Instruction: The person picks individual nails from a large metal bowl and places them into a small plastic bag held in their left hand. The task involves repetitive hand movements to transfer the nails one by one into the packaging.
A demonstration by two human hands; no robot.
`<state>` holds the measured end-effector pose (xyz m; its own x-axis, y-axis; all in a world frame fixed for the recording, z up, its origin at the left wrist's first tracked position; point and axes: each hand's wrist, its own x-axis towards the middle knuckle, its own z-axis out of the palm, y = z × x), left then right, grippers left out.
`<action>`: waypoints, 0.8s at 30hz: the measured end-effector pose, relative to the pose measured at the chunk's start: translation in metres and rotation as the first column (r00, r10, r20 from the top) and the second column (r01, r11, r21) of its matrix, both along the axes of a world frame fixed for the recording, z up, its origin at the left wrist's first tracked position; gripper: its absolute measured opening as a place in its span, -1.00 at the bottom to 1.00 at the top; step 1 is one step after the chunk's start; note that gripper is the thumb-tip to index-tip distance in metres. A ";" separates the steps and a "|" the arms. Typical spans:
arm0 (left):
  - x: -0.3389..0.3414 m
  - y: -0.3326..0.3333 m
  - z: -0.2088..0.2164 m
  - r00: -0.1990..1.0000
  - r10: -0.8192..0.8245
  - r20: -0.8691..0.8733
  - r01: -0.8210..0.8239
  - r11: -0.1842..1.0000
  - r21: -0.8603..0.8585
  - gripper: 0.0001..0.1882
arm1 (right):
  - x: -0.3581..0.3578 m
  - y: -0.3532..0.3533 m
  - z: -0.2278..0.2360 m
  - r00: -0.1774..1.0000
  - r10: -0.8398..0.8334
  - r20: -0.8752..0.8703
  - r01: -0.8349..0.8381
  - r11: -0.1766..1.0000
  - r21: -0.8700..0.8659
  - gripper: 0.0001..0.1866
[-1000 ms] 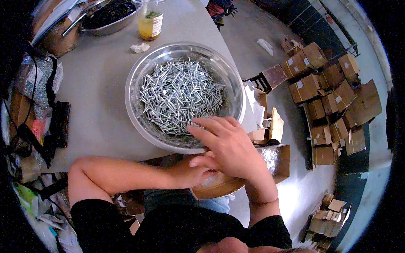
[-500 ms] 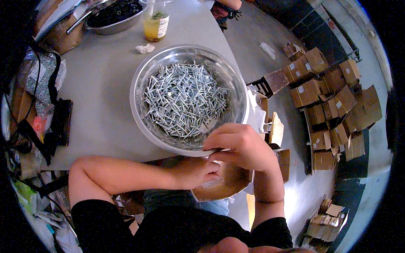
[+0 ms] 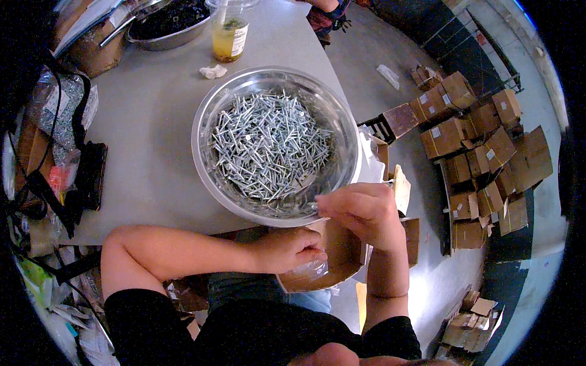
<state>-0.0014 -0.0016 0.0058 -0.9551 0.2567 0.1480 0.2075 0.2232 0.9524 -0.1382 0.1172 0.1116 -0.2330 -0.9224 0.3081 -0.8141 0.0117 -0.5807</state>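
Note:
A big steel bowl (image 3: pixel 203 177) full of silvery screws (image 3: pixel 268 146) stands at the table's near right edge. My right hand (image 3: pixel 366 213) is closed at the bowl's near right rim, thumb and fingertips pinched together; what lies between them is too small to make out. Below the bowl, my left hand (image 3: pixel 287 249) is closed with its fingers curled around a clear plastic bag (image 3: pixel 314 268). The bag hangs over an open cardboard box (image 3: pixel 345 253) lying beneath both hands. Most of the bag is hidden by my left hand.
On the grey table (image 3: pixel 146 134) are a drink cup (image 3: pixel 229 39), a crumpled tissue (image 3: pixel 213 72) and a metal pan of dark pieces (image 3: pixel 174 39). Bagged hardware (image 3: pixel 67 116) lies at the left. Stacked cartons (image 3: pixel 476 158) stand on the floor at right; another person (image 3: pixel 326 12) is at the far edge.
My right hand has moved a little right, away from the bowl's near rim and from my left hand. My left hand has shifted slightly right, and more of the plastic bag shows.

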 end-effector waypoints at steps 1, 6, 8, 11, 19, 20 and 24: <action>0.000 0.000 -0.003 0.999 0.007 0.035 -0.007 1.000 0.015 -0.69 | 0.003 -0.002 -0.001 0.998 -0.058 0.007 0.058 0.998 -0.007 -0.78; -0.003 -0.003 -0.002 0.997 0.049 0.064 -0.056 0.994 0.099 -0.73 | 0.002 0.002 -0.009 0.984 -0.179 0.006 0.179 0.982 -0.062 -0.79; -0.007 0.005 -0.014 0.990 0.108 -0.086 -0.088 0.973 0.213 -0.74 | 0.000 0.003 -0.011 0.979 -0.203 -0.002 0.202 0.975 -0.089 -0.79; -0.005 0.011 -0.022 0.996 0.083 -0.023 -0.070 0.939 0.336 -0.74 | -0.003 0.004 -0.014 0.979 -0.206 -0.013 0.203 0.973 -0.106 -0.81; -0.004 -0.004 -0.004 0.976 -0.084 0.199 0.053 0.987 0.153 -0.74 | 0.012 0.012 -0.003 0.957 -0.283 0.065 0.287 0.955 -0.078 -0.83; -0.003 -0.003 -0.004 0.985 -0.036 0.170 0.006 0.985 0.175 -0.73 | 0.016 0.015 -0.003 0.959 -0.272 0.079 0.279 0.956 -0.092 -0.83; -0.008 0.005 -0.016 1.000 0.001 0.028 -0.009 0.959 0.285 -0.71 | 0.028 0.039 0.001 0.950 -0.186 0.251 0.197 0.980 -0.022 -0.77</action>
<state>-0.0089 0.0034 -0.0098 -0.9610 0.2032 0.1877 0.1797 -0.0573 0.9820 -0.1105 0.1560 0.1126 -0.4779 -0.8391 0.2598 -0.6308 0.1220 -0.7663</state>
